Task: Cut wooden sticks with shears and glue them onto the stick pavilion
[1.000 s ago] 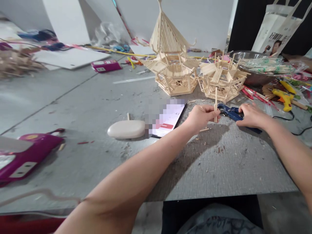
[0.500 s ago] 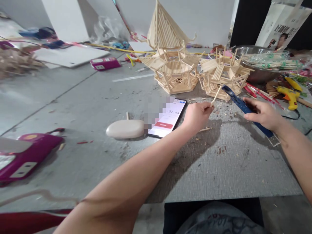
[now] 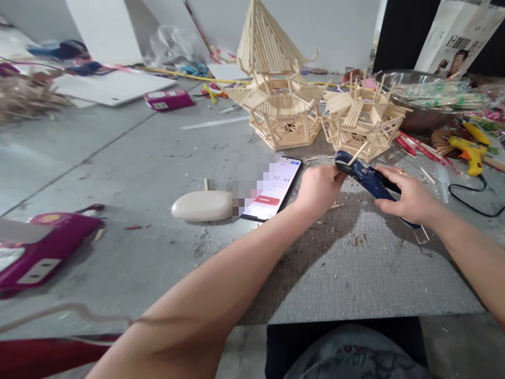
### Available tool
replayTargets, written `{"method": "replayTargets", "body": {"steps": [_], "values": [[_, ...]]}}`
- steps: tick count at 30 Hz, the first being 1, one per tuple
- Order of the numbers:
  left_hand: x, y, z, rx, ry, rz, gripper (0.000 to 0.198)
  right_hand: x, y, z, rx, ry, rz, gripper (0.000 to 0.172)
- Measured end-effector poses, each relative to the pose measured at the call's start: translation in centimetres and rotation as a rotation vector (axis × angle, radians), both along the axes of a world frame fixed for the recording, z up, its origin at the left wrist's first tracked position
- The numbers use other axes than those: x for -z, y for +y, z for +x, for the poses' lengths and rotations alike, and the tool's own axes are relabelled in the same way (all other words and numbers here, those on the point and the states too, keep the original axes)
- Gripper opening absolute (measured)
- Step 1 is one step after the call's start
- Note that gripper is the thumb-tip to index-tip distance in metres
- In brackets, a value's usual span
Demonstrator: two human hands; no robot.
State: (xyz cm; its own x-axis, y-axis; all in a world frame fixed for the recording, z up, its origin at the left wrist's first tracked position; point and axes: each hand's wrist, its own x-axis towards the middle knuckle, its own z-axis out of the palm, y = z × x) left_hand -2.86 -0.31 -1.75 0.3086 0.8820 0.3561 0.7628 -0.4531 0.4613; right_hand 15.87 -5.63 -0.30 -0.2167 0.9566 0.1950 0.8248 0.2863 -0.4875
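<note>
My left hand point(image 3: 320, 187) pinches a thin wooden stick point(image 3: 358, 153) that points up and to the right. The stick passes through the jaws of blue cutting pliers point(image 3: 365, 178), which my right hand point(image 3: 410, 197) grips by the handles. Both hands hover just above a grey cutting mat point(image 3: 355, 268). Right behind them stands a low, unroofed stick-built model point(image 3: 363, 126), and to its left a taller pagoda of sticks point(image 3: 276, 89).
A phone point(image 3: 272, 188) with a lit screen lies left of my left hand, beside a pale oval object point(image 3: 202, 205). A yellow glue gun point(image 3: 469, 152) with black cord and a metal bowl point(image 3: 418, 123) of sticks sit at the right. A magenta box point(image 3: 43, 250) lies far left.
The stick went from upright to tilted right. My right hand lifted the pliers off the mat, then brought their jaws onto the stick near my left fingers.
</note>
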Motion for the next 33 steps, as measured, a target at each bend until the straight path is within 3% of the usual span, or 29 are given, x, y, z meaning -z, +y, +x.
{"method": "replayTargets", "body": {"steps": [18, 33], "values": [[-0.08, 0.22, -0.27, 0.005, 0.077, 0.035, 0.030, 0.27, -0.07, -0.24, -0.023, 0.051, 0.053, 0.062], [-0.10, -0.01, -0.15, 0.012, 0.117, 0.013, 0.026, 0.96, -0.21, -0.57, -0.012, -0.057, 0.079, 0.059]]}}
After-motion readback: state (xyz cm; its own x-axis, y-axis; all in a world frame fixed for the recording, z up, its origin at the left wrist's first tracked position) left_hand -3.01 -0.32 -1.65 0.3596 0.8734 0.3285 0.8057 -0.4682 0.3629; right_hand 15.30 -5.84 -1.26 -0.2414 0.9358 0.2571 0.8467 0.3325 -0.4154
